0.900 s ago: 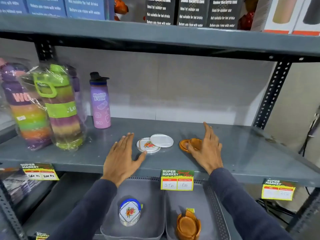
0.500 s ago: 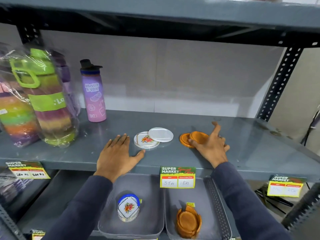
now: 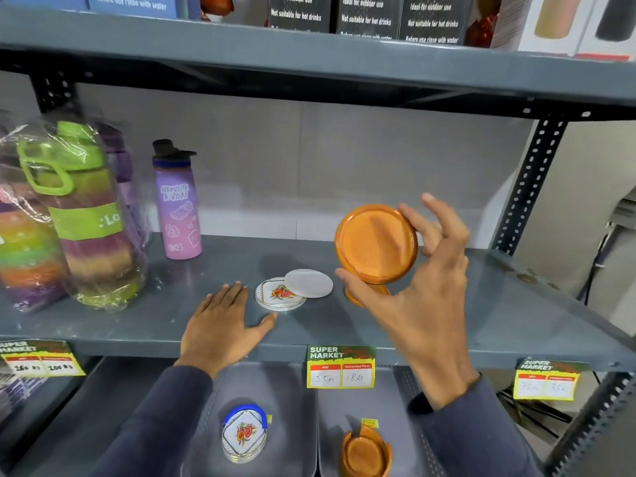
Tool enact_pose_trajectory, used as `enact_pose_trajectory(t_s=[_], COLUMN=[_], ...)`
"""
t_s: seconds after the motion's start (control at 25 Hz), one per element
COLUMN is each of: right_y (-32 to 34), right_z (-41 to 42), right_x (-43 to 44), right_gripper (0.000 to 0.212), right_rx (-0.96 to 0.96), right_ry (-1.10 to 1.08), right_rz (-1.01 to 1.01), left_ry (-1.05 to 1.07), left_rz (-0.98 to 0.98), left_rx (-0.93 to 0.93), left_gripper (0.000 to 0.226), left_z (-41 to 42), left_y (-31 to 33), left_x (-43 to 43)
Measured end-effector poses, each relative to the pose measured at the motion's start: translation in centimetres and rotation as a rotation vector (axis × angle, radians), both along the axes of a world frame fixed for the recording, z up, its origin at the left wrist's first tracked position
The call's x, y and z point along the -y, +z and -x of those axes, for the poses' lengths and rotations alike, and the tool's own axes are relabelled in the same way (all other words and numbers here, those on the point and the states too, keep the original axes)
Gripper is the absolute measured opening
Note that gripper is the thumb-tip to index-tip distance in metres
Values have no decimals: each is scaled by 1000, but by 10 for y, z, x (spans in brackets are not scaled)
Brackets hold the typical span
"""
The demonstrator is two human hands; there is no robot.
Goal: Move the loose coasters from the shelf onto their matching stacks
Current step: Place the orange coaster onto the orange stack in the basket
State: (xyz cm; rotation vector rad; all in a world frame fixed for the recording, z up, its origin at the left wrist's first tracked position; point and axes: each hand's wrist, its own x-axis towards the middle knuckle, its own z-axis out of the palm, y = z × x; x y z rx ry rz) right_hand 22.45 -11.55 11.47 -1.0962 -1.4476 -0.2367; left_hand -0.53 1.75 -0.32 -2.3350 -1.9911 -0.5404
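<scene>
- Right hand grips orange coaster by its rim, thumb below, fingers at right edge; disc lifted clear of shelf, tilted up, face toward camera.
- Second orange coaster lies on shelf, mostly hidden by the thumb.
- Orange stack sits in right bin one level down, nearly straight below the held coaster; judged next move: bring it out past the shelf edge, then lower.
- Left hand flat on shelf, fingers spread, holding nothing, just beside floral coaster; white disc overlaps it.
- Floral stack in left bin, nearer left hand.
</scene>
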Motion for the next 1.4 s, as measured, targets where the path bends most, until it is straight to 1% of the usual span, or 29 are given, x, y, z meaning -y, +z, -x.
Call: enact_pose_trajectory(t_s=[0.16,0.24,0.32,0.44,0.64,0.84,0.92,1.0,1.08,1.16,1.28,1.4], right_y=[21,20,10,-25,-112,-211,-252,-292,-320,-330,-337,-345], right_z=[18,21,20,11,-12,-34,-45,-56,-64,-65,-64,-66], right_x=[45,55,58,53,61,50,32,10,-10,-24,-34,-36], right_gripper=[101,101,100,102,100,91,85,84,85,79,77,78], right_rx=[82,94,82,80,131,206,144,61,10,-39,-14,1], right_ry=[49,57,79,105,205,118,71,-13,-78,-149,-240,-257], right_rz=[-174,-180,-124,55,476,956,1093,1209,1298,1355,1368,1345], left_ry=[-38,-35,-32,-40,-24,4,0,-4,3,8,9,13], left_rz=[3,17,17,30,29,3,-19,-38,-51,-60,-59,-56], left_rx=[-21,-26,-26,-31,-22,-22,-21,-29,-32,-38,-39,-36], left_gripper=[89,87,87,88,88,94,93,90,89,89,90,90], left_z=[1,1,1,1,1,0,1,2,2,2,2,2], left_y=[0,0,0,1,0,-1,-2,-4,-4,-4,-3,-2], left_x=[-1,-1,0,1,1,-3,-4,-5,-5,-5,-4,-4])
